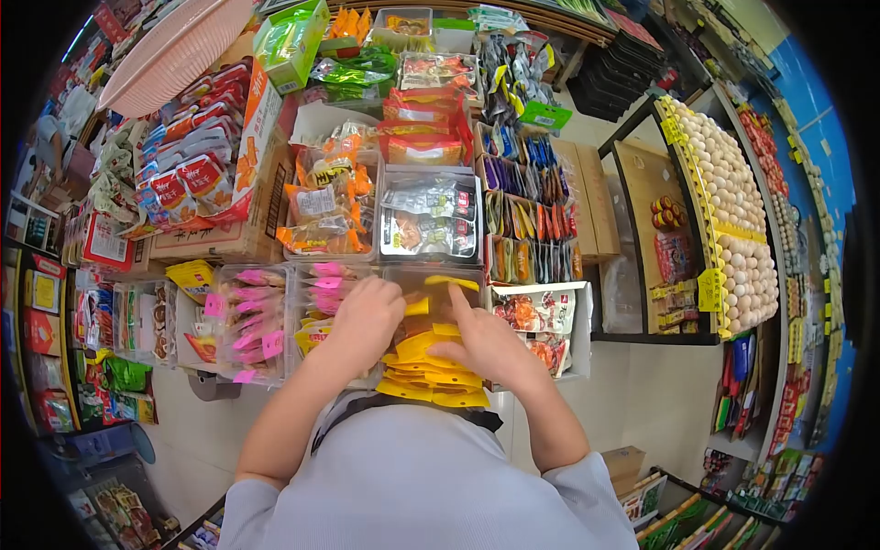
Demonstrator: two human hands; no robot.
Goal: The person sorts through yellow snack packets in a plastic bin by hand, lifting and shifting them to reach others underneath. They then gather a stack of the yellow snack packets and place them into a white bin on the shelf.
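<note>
Yellow packets (431, 362) lie overlapping in a clear plastic bin (394, 273) in front of my body. My left hand (369, 316) is at the bin's left side, fingers bent together beside a yellow packet edge; what they hold, if anything, is hidden. Over the right part of the bin is my right hand (477, 339), its index finger stretched toward a yellow packet (451, 282) at the back and its thumb apart, over the pile. Left of the bin, pink-tagged packets (252, 321) fill another clear bin.
Behind the bin sits a tray of dark vacuum packs (429, 215). A white box of packets (550, 312) stands at its right. Farther right are egg trays (733, 220) on a black-framed stand. A pink basket (170, 55) is at the upper left.
</note>
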